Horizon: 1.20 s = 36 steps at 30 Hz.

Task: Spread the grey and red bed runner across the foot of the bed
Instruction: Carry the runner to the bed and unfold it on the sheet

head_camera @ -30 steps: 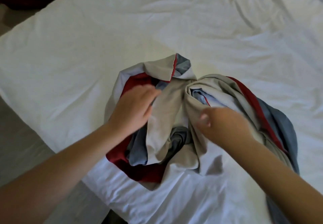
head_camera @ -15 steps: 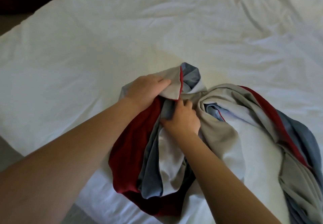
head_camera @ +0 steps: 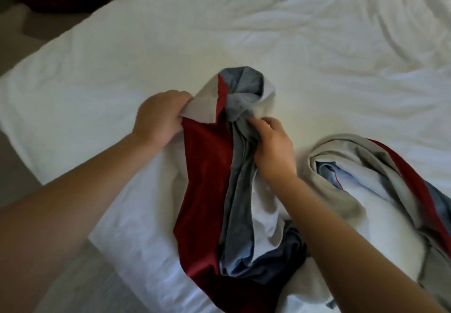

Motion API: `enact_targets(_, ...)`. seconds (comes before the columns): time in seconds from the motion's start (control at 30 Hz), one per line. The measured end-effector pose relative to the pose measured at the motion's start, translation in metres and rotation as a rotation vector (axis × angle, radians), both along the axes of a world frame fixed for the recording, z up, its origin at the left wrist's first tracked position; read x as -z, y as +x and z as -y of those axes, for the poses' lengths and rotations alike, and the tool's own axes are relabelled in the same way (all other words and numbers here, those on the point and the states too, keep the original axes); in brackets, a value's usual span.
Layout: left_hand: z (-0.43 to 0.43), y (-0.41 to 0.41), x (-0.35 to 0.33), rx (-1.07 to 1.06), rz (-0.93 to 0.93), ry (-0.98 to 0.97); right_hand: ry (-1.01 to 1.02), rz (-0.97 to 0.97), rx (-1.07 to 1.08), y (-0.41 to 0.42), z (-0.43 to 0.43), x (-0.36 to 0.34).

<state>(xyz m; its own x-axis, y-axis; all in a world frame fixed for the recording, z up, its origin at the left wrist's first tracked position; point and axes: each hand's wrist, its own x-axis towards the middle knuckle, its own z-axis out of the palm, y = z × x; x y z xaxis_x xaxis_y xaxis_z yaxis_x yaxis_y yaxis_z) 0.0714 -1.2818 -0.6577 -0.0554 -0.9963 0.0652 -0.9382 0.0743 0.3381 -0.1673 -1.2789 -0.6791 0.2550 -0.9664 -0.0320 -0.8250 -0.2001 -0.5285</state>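
Bed runner [head_camera: 207, 178] bunched on white bed [head_camera: 292, 32], both hands gripping, floor [head_camera: 14, 166] left.

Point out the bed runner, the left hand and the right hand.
bed runner [head_camera: 207, 166]: head view, on the red panel between the hands.
left hand [head_camera: 158, 117]: head view, on the back of the hand.
right hand [head_camera: 274, 149]: head view, on the back of the hand.

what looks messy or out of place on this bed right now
The bed runner is bunched and twisted in a heap near the bed's corner, not laid flat. Both hands grip its folds: left hand, right hand. The white sheet is wrinkled too.
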Motion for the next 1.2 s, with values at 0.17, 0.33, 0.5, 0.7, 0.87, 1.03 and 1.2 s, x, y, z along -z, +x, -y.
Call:
enact_targets(0.17,-0.028,0.067,-0.006,-0.186,0.052,-0.049,-0.037,0.021,-0.143,0.051,0.041,-0.014)
enact_targets(0.33,-0.053,0.1,-0.002,-0.323,0.071,-0.022,0.029,-0.119,-0.301,0.091,0.062,-0.013)
enact_targets(0.5,-0.075,0.077,0.007,-0.486,-0.035,0.011,0.009,-0.178,-0.275,0.092,0.051,-0.014)
enact_targets(0.7,-0.112,-0.002,0.018,-0.813,-0.257,0.02,0.052,-0.256,-0.216,0.061,0.023,-0.017)
enact_targets(0.87,-0.111,-0.046,0.03,-0.898,-0.386,0.12,0.205,-0.304,-0.207,0.055,0.006,-0.01)
enact_targets(1.03,-0.1,-0.029,0.04,-0.833,-0.409,0.029,0.231,-0.157,-0.241,0.073,-0.003,0.008)
enact_targets(1.2,-0.096,0.018,0.032,-0.766,-0.298,-0.06,0.196,-0.038,-0.293,0.095,0.011,0.013)
